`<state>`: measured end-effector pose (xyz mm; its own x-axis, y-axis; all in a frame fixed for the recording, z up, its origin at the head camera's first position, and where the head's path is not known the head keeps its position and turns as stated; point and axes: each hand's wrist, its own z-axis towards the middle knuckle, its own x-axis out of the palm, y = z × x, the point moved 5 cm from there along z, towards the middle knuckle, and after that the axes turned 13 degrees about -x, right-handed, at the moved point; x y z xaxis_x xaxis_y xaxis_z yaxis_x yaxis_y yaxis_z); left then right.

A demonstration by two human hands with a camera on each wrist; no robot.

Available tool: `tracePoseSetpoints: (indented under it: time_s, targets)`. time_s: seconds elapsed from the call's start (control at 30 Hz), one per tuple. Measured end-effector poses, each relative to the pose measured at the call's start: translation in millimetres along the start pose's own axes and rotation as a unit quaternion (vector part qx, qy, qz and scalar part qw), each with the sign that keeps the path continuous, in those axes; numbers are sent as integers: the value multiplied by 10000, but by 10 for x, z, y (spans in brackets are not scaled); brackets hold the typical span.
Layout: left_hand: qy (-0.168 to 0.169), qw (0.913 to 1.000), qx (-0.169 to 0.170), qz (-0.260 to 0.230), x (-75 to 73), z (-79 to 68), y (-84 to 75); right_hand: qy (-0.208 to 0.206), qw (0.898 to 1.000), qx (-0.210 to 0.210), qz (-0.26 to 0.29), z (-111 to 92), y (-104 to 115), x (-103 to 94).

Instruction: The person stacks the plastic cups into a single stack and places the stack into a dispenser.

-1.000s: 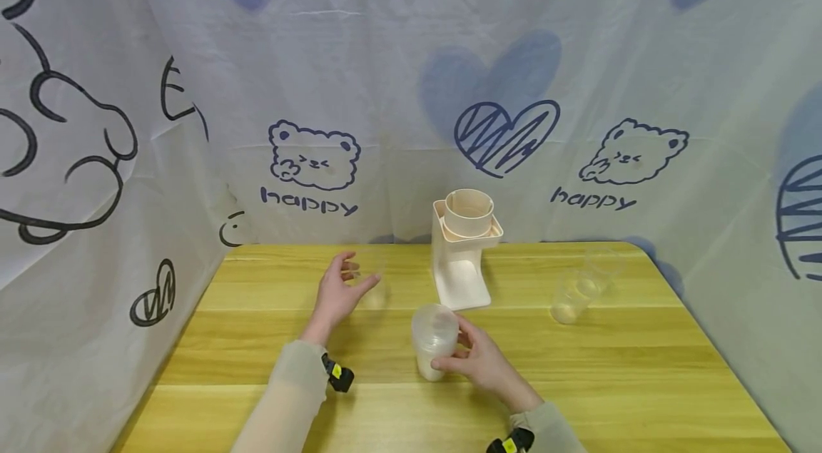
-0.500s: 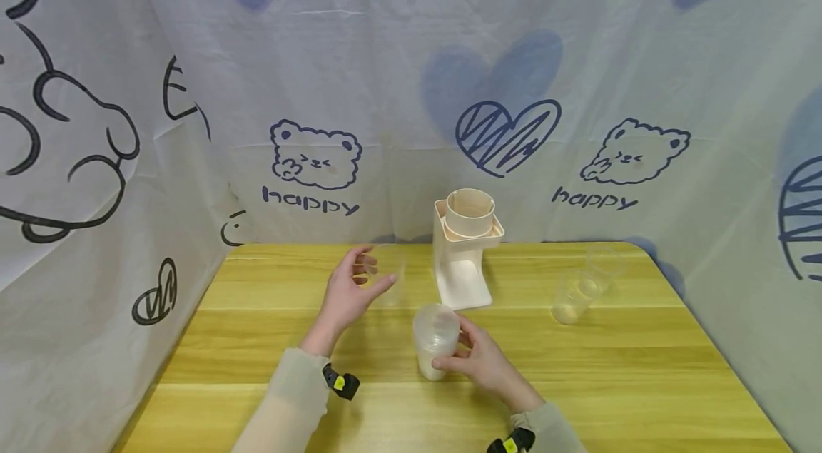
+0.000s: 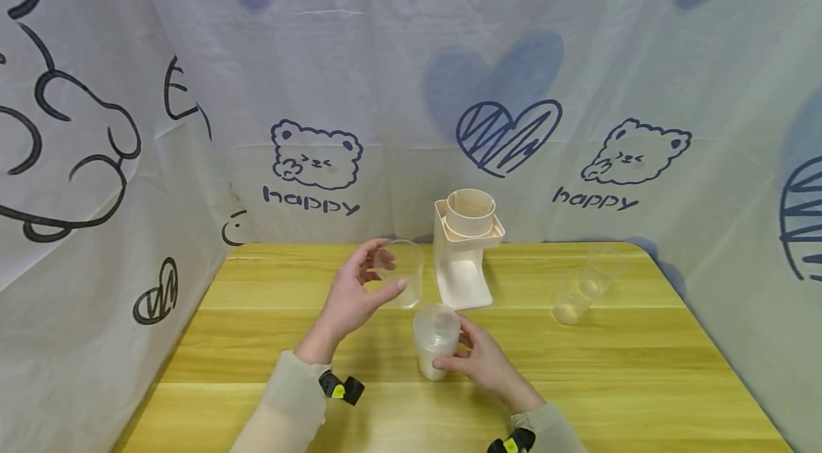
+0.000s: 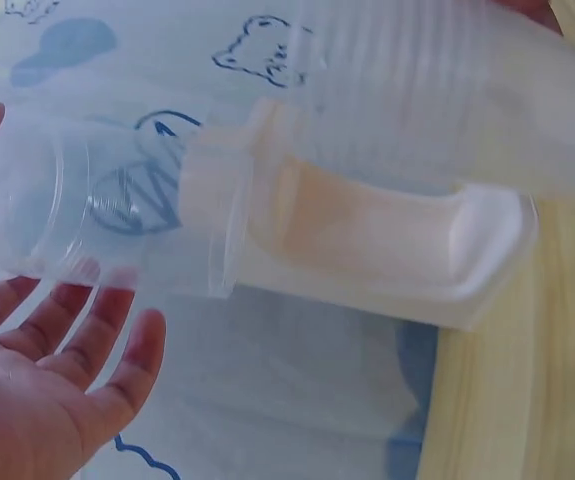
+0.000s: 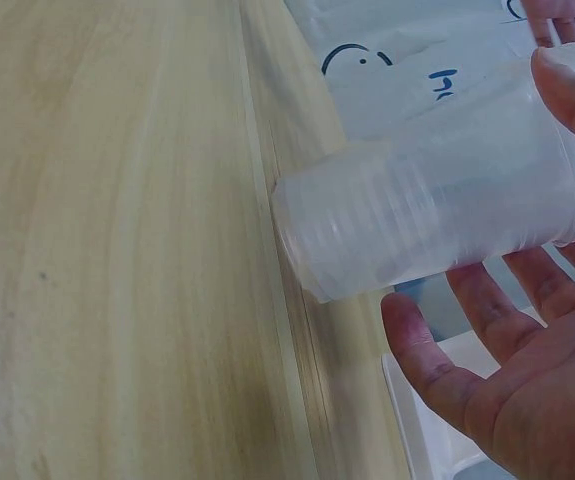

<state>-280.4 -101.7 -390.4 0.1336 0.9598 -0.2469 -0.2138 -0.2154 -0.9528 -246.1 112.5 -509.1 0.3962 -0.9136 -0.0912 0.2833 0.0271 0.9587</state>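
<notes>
My left hand (image 3: 349, 296) grips a clear plastic cup (image 3: 408, 278) between thumb and fingers, its mouth tilted up. In the left wrist view this cup (image 4: 77, 215) lies sideways across the picture, the fingertips at its wall. My right hand (image 3: 481, 364) holds a stack of nested clear plastic cups (image 3: 432, 342) upright near the middle of the table, thumb in front. Ridges of the nested cups show along the stack (image 5: 407, 215) in the right wrist view. Just behind both hands stands a cream holder (image 3: 464, 282) with a round cylinder (image 3: 470, 214) in its top.
To the right, more clear plastic cups (image 3: 571, 299) lie on the wooden table (image 3: 610, 382), tilted toward the back. A printed cloth (image 3: 398, 82) hangs behind the table and along its left side.
My left hand has moved right with the clear cup, toward the holder and the stack. The right hand and its stack of cups have stayed in place.
</notes>
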Motion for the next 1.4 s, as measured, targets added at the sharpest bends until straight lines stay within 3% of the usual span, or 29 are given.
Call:
tracePoseSetpoints:
  time_s: [0.2,0.33,0.57,0.93,1.4]
  targets:
    - [694,9964,436,-202,102,-64,-131,-31,10000,-2,0,-5,2,-2]
    - [994,9938,456,-183,167,-79,-139,-38,10000,-10,24,-1,-4,-3]
    - [1318,9903,404,-197,242,-100,-150,-21,10000,-33,72,6,-9,-4]
    - [1805,9830,267,200,335,-119,-98,44,10000,-18,35,-1,-15,-2]
    - [1980,9775,20,731,367,-120,53,71,10000,10,-17,11,-35,-10]
